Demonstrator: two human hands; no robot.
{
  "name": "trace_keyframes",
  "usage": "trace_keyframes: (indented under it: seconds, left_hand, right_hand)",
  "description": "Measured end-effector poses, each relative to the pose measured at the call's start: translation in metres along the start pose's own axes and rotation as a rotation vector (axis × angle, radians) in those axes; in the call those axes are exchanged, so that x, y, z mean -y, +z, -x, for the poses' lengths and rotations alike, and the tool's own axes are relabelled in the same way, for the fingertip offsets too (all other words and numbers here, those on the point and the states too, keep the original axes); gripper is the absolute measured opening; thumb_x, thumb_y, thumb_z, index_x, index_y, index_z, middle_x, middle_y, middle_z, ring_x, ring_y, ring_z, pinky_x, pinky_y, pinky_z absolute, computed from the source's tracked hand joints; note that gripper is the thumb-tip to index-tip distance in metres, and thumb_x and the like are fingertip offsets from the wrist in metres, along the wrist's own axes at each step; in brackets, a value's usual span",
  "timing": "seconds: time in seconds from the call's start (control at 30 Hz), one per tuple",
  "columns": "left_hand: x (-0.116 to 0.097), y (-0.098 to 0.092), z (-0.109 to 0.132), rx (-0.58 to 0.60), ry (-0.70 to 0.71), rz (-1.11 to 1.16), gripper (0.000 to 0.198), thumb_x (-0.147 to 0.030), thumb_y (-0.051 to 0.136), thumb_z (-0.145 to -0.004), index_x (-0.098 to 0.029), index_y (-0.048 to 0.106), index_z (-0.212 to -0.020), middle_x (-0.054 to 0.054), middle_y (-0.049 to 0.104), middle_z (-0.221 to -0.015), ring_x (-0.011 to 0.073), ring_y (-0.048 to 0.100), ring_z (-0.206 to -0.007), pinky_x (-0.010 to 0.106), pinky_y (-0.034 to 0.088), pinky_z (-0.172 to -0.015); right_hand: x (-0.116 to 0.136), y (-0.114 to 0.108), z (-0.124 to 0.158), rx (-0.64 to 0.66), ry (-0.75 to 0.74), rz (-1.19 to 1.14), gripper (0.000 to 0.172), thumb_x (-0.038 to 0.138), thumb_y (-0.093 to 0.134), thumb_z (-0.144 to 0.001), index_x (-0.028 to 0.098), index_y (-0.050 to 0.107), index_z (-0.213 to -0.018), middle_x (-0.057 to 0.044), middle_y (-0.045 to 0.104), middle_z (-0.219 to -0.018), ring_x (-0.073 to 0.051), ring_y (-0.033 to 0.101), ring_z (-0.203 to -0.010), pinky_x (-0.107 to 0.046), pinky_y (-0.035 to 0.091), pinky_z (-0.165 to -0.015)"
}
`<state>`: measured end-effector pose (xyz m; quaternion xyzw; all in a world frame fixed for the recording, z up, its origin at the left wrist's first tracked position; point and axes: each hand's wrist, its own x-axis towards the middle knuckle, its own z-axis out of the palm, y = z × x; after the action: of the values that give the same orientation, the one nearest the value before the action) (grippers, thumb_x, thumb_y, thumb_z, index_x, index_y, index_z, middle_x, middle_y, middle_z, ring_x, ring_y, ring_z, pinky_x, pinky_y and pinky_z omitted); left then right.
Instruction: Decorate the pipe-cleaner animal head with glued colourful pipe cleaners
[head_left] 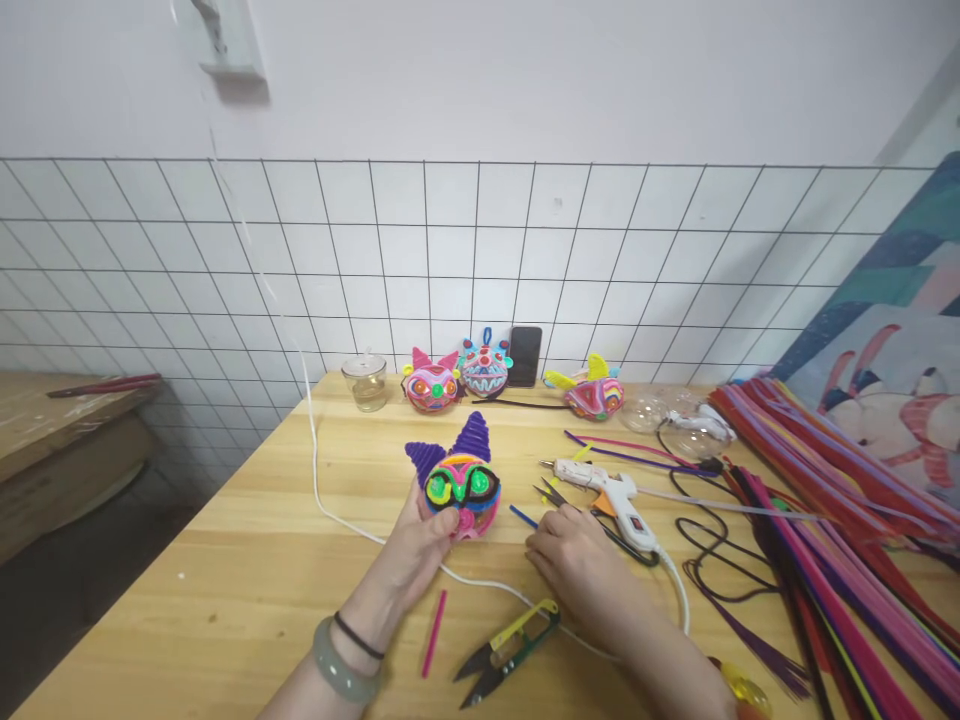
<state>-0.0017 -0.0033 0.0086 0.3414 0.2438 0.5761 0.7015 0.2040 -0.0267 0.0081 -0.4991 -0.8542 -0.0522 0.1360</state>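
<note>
Wooden table [247, 560], light pine, against a white tiled wall; landmark for all entries: purple-eared mask [457, 482].

- Purple-eared mask: pipe-cleaner face, two purple ears, green, yellow and black eye rings, pink lower part. Held upright just above the table, near its middle. Judged well advanced: face and ears in place; whether the back or lower edge is finished cannot be told.
- Left hand [420, 545]: below and left of the mask, grasping it from beneath, thumb at its lower edge.
- Right hand [577, 560]: right of the mask, palm down, fingers curled at a short blue piece [523, 516]; whether pinched cannot be told.
- Glue gun [611, 495]: right of the mask, lying flat, just beyond the right hand.
- Thread snips [506, 650]: below and right of the mask, lying idle.
- Pink offcut [433, 632]: directly below the mask.
- Finished masks [433, 385]: behind the mask, along the wall.
- Pipe-cleaner stock [825, 500]: far right of the mask, loose bundle.
</note>
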Motion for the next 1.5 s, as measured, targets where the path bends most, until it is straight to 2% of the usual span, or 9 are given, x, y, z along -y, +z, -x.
trace_keyframes:
  seconds: [0.1,0.2,0.3,0.4,0.73,1.03,1.13,1.3,1.5]
  left_hand:
    - [0.0,-0.001,-0.002,-0.044,0.032,-0.01,0.067,-0.03,0.088,-0.052,-0.024,0.058,-0.111,0.006,0.07,-0.102,0.0223,0.066,-0.093,0.031,0.052,-0.078]
    - [-0.001,-0.002,-0.004,-0.083,0.073,-0.006,0.064,-0.026,0.086,-0.054,-0.024,0.058,-0.112,0.006,0.069,-0.106,0.0249,0.064,-0.1,0.036,0.05,-0.086]
    - [-0.003,-0.002,-0.005,-0.105,0.082,-0.008,0.062,-0.023,0.085,-0.056,-0.024,0.057,-0.112,0.007,0.068,-0.111,0.0255,0.064,-0.102,0.037,0.051,-0.087]
    - [-0.004,-0.001,-0.005,-0.088,0.074,-0.016,0.061,-0.021,0.084,-0.058,-0.024,0.057,-0.112,0.006,0.068,-0.108,0.0225,0.065,-0.095,0.034,0.053,-0.079]
    - [0.0,-0.006,-0.007,-0.074,0.032,-0.018,0.044,-0.026,0.078,-0.067,-0.02,0.062,-0.107,0.008,0.07,-0.102,0.0228,0.067,-0.09,0.038,0.054,-0.08]
    - [0.001,-0.004,-0.01,-0.108,0.102,-0.08,0.06,-0.024,0.083,-0.058,-0.018,0.06,-0.112,0.011,0.07,-0.107,0.0258,0.066,-0.098,0.039,0.05,-0.09]
    - [0.003,-0.006,-0.011,-0.138,0.119,-0.114,0.062,-0.023,0.084,-0.057,-0.017,0.059,-0.114,0.013,0.069,-0.11,0.0272,0.064,-0.102,0.043,0.045,-0.096]
    - [0.003,-0.01,-0.011,-0.169,0.171,-0.167,0.063,-0.022,0.083,-0.058,-0.016,0.057,-0.115,0.013,0.068,-0.111,0.0277,0.063,-0.104,0.046,0.041,-0.1]
    - [0.001,-0.01,-0.011,-0.165,0.182,-0.19,0.063,-0.019,0.082,-0.059,-0.017,0.054,-0.115,0.011,0.068,-0.109,0.0255,0.063,-0.101,0.043,0.044,-0.096]
  right_hand:
    - [-0.014,-0.006,0.0,-0.083,0.029,-0.071,0.024,0.02,0.049,-0.092,0.02,0.066,-0.076,-0.005,0.066,-0.076,-0.019,0.06,-0.075,-0.03,0.041,-0.068]
    - [-0.046,-0.015,0.004,-0.16,0.349,-0.038,0.027,0.031,0.046,-0.092,0.02,0.065,-0.077,-0.008,0.069,-0.077,-0.023,0.063,-0.073,-0.032,0.042,-0.064]
    - [-0.079,-0.022,0.012,-0.023,0.783,-0.041,0.032,0.045,0.049,-0.085,0.02,0.062,-0.071,-0.01,0.067,-0.069,-0.028,0.064,-0.067,-0.034,0.038,-0.057]
    - [-0.099,-0.02,0.017,0.088,0.891,-0.181,0.034,0.051,0.057,-0.077,0.021,0.06,-0.06,-0.008,0.065,-0.059,-0.027,0.063,-0.062,-0.032,0.037,-0.055]
    - [-0.113,-0.01,0.013,0.019,0.882,-0.485,0.034,0.047,0.056,-0.072,0.022,0.05,-0.048,-0.001,0.055,-0.042,-0.019,0.053,-0.045,-0.029,0.034,-0.047]
    - [-0.07,-0.034,0.002,-0.381,0.693,-1.011,0.035,0.056,0.057,-0.074,0.022,0.052,-0.083,-0.002,0.067,-0.068,-0.018,0.063,-0.062,-0.027,0.049,-0.063]
    - [-0.043,-0.042,0.005,-0.216,0.629,-1.108,0.044,0.06,0.055,-0.078,0.019,0.059,-0.062,-0.002,0.06,-0.049,-0.015,0.051,-0.046,-0.025,0.04,-0.047]
    - [-0.014,-0.043,0.013,0.035,0.499,-1.064,0.063,0.065,0.043,-0.084,0.016,0.063,-0.049,0.001,0.043,-0.04,-0.012,0.039,-0.041,-0.025,0.031,-0.043]
    - [0.002,-0.04,0.016,0.024,0.304,-1.036,0.042,0.055,0.045,-0.089,0.02,0.066,-0.083,0.0,0.057,-0.056,-0.017,0.048,-0.055,-0.028,0.04,-0.056]
